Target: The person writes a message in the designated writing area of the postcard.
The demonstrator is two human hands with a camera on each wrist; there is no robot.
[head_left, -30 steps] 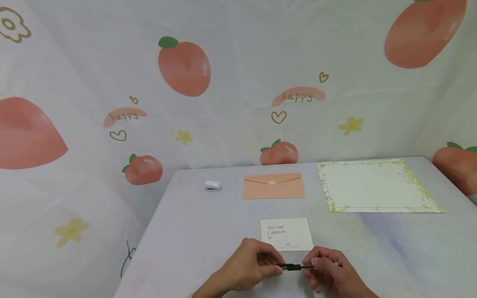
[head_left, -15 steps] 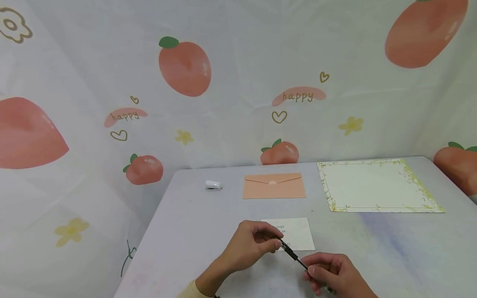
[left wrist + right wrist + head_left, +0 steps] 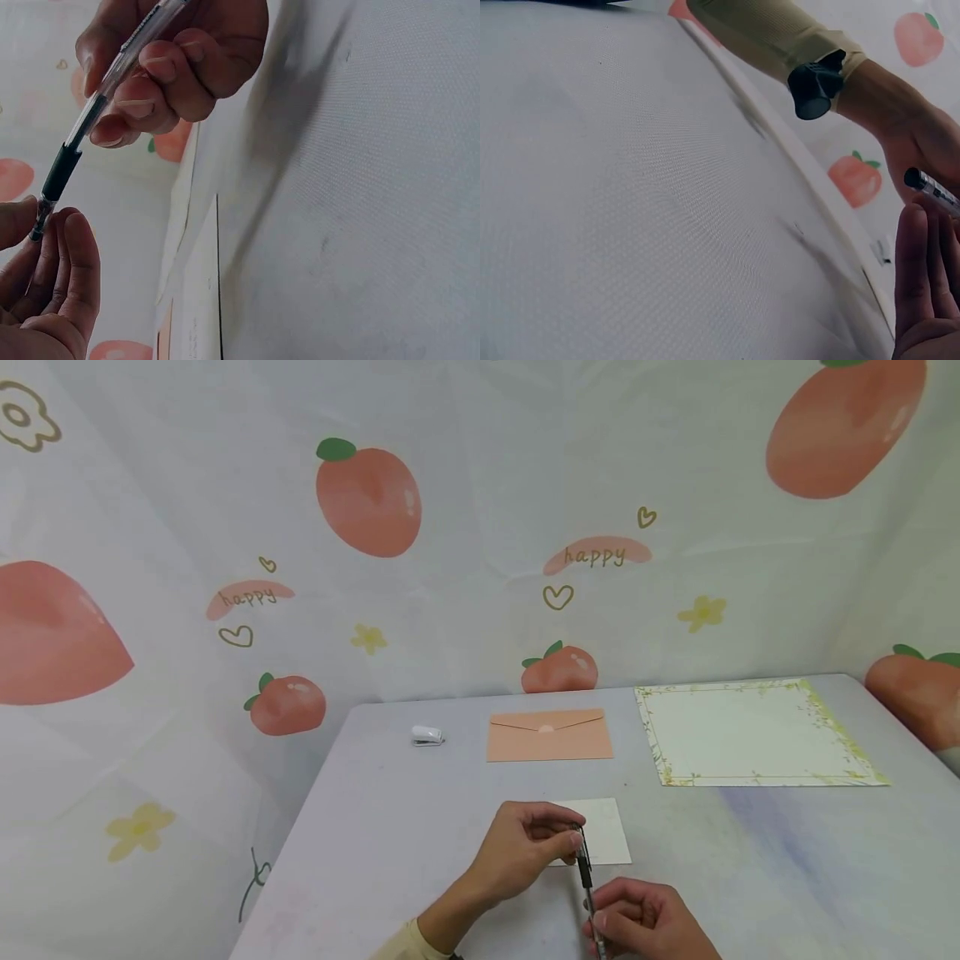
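Observation:
Both hands hold one slim pen (image 3: 586, 870) with a clear barrel and a black grip, just in front of a white card (image 3: 609, 835). My left hand (image 3: 528, 850) pinches the pen's far end between thumb and fingers and covers the card's left part. Nearer the front, my right hand (image 3: 637, 920) grips the clear barrel with thumb and curled fingers. In the left wrist view the pen (image 3: 82, 131) slants between the two hands, raised above the table. Its rear end (image 3: 915, 178) pokes out past the right fingers in the right wrist view.
A peach-coloured envelope (image 3: 550, 745) lies behind the card. To its left is a small white stapler (image 3: 427, 736). A large bordered sheet (image 3: 757, 735) lies at the back right of the table (image 3: 390, 827). Behind hangs a fruit-print curtain (image 3: 465, 510).
The pen has swung from lying sideways to pointing away from the body. My left hand has moved forward over the card, and the right hand slightly back and left.

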